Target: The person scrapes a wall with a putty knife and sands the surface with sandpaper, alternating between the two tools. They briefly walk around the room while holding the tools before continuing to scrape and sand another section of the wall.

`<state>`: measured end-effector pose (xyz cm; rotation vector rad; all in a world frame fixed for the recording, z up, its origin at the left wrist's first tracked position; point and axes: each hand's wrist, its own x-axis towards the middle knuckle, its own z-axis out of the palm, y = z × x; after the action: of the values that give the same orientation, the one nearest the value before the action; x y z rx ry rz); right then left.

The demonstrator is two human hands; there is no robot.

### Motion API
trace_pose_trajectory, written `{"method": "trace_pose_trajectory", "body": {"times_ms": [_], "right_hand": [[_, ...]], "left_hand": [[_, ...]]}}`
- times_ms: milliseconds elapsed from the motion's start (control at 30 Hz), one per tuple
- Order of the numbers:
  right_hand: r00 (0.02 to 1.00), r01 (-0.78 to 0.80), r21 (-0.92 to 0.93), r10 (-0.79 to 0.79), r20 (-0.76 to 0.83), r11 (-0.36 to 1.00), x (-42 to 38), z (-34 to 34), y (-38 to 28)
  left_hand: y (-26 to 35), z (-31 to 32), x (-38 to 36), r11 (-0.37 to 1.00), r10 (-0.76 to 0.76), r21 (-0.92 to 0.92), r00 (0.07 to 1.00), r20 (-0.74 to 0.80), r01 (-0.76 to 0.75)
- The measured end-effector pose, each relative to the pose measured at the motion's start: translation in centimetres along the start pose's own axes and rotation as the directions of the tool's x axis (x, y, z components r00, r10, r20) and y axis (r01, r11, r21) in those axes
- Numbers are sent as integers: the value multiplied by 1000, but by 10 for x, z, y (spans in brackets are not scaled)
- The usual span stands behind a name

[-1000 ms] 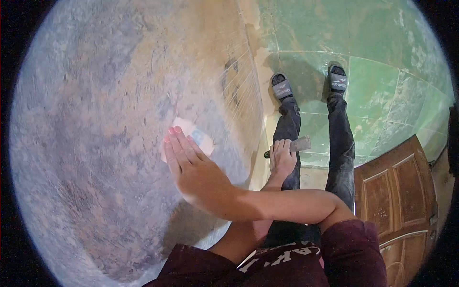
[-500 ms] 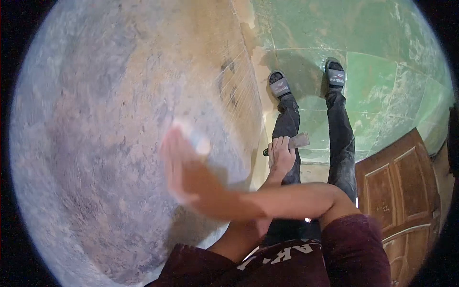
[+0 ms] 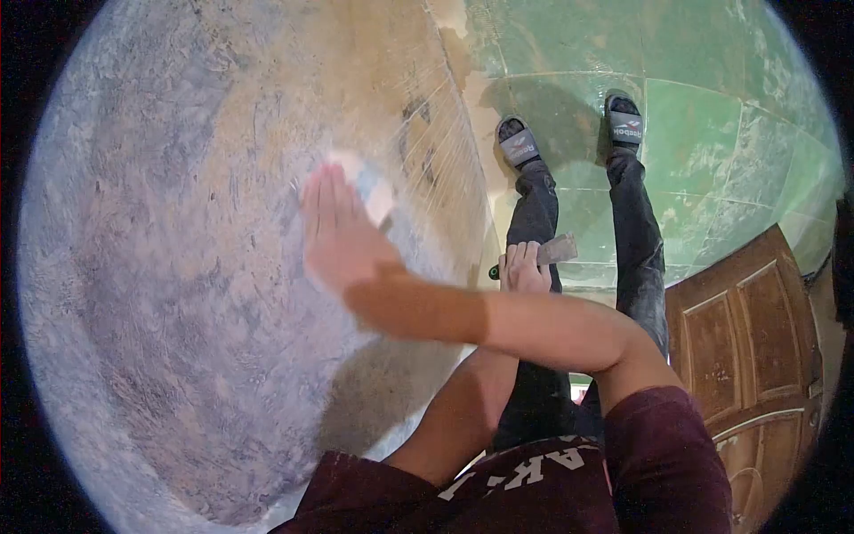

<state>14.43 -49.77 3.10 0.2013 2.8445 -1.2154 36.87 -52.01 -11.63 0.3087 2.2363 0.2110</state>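
Head view: right hand (image 3: 340,227) stretched flat on apparent paper (image 3: 377,192), left hand (image 3: 527,269) clenching scraper (image 3: 559,249).

Maroon short-sleeved shirt (image 3: 560,503), white lettering (image 3: 527,469); dark trousers (image 3: 636,236); grey-strapped slides (image 3: 626,130).

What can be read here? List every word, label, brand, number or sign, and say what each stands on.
"Reebok": the strap of the right sandal.
"Reebok": the strap of the left sandal, less sharp.
"AK": part of the pale lettering on the maroon shirt; the rest is unclear.
Too blurred to read: bluish mark on the white pad under the right hand.
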Motion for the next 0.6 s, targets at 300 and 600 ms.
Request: {"method": "trace_pose_trajectory", "body": {"times_ms": [300, 600], "right_hand": [[994, -91, -79, 87, -61, 993, 16, 13, 26], [997, 57, 23, -59, 55, 998, 9, -1, 32]], "left_hand": [[4, -9, 4, 998, -16, -55, 1000, 5, 16], [3, -11, 6, 999, -5, -52, 1000, -16, 5]]}}
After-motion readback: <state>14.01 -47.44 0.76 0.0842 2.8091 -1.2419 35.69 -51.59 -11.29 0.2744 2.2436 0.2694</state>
